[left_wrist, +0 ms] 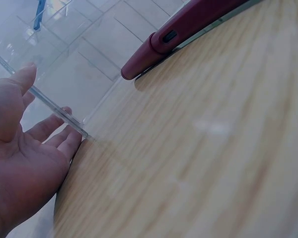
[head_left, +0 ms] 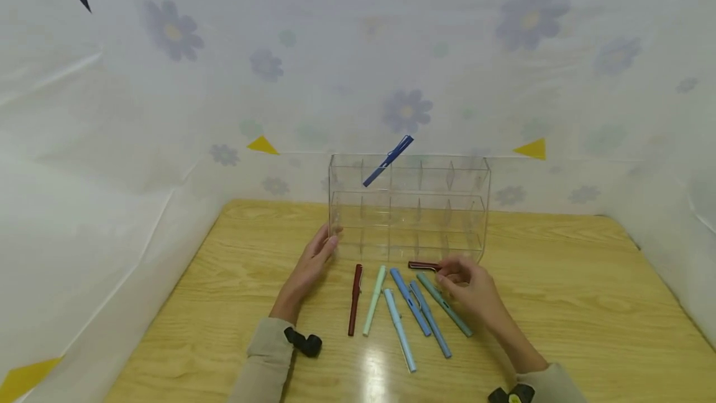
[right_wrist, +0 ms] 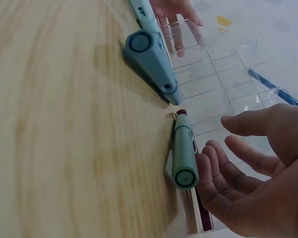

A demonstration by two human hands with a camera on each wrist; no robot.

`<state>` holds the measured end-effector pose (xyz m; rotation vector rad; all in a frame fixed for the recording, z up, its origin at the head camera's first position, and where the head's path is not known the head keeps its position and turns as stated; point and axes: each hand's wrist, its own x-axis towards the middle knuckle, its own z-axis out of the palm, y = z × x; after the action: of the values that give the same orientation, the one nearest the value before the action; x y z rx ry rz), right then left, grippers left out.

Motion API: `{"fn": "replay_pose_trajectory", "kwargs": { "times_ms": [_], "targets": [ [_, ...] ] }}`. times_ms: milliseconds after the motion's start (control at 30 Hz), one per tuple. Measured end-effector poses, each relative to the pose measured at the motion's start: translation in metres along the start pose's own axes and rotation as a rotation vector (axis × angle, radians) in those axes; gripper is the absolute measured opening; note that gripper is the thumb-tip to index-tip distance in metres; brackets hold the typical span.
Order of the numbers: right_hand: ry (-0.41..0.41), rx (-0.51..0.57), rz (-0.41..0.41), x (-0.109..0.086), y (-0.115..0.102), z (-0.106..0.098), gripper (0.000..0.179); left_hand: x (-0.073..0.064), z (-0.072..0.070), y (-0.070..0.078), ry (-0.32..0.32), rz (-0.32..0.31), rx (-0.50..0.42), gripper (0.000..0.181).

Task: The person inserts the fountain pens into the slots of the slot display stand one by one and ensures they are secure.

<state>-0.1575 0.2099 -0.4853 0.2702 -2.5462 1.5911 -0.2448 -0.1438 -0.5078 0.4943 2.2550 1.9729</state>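
Observation:
A clear plastic rack (head_left: 405, 210) with several compartments stands on the table. My left hand (head_left: 313, 260) holds its left end, the thumb (left_wrist: 26, 78) on one side of the edge and fingers round the other. A blue pen (head_left: 388, 160) leans slanted in the top row. My right hand (head_left: 470, 285) is at the right end of a dark brown-red pen (head_left: 423, 265) lying crosswise before the rack; thumb and fingers stand apart in the right wrist view. Close to its fingers lies a dark green pen (right_wrist: 185, 153). The hand partly hides the dark pen.
On the wooden table (head_left: 531, 303) before the rack lie a dark red pen (head_left: 355, 300), a pale green pen (head_left: 374, 301), a light blue pen (head_left: 399, 330) and two blue pens, one (head_left: 411, 302) beside the other (head_left: 431, 319). A flower-patterned white sheet (head_left: 347, 92) rises behind.

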Motion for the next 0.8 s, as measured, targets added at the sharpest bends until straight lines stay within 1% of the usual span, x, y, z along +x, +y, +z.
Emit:
{"fn": "replay_pose_trajectory", "kwargs": {
  "times_ms": [67,233,433,533,800],
  "targets": [
    [-0.009,-0.016,0.002,0.0,0.0,0.002,0.023,0.001,0.0,0.0,0.0,0.0,-0.004,0.054],
    [-0.062,-0.042,0.016,-0.001,0.001,0.006,0.023,0.001,-0.001,-0.002,-0.002,0.008,-0.002,0.056],
    [-0.101,-0.095,0.071,-0.003,0.001,0.01,0.027,0.0,0.0,-0.002,-0.008,0.01,-0.012,0.056],
    [-0.105,-0.129,0.085,-0.004,0.0,0.012,0.028,0.0,0.0,-0.002,-0.009,0.012,-0.013,0.056],
    [-0.096,-0.158,0.06,-0.005,-0.001,0.013,0.024,0.0,0.0,-0.001,-0.02,0.03,-0.023,0.056]
  ]
}}
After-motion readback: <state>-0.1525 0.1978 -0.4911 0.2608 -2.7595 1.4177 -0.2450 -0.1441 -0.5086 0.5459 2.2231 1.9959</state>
